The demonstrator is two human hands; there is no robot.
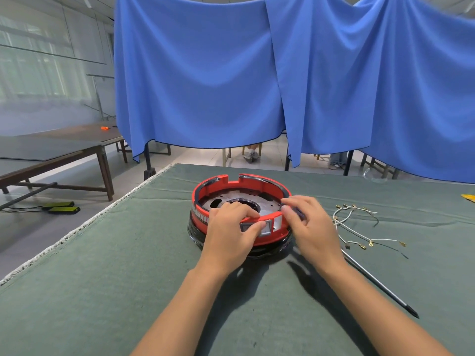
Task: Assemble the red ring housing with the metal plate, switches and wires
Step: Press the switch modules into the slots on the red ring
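The green-covered bench carries the red ring housing at its centre, metal plate seated inside. The housing looks rigid and light, best gripped by its rim. Left hand fingers pinch a switch at six o'clock; right hand fingers curl on the rim at four. Limp wires lie at three o'clock.

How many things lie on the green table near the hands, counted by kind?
Red ring housing, with metal plate inside: 1
Bundle of white wires: 1
Long metal rod: 1
Yellow object at the right edge, mostly cut off: 1
Total: 4
The left hand and right hand grip the housing's near rim.
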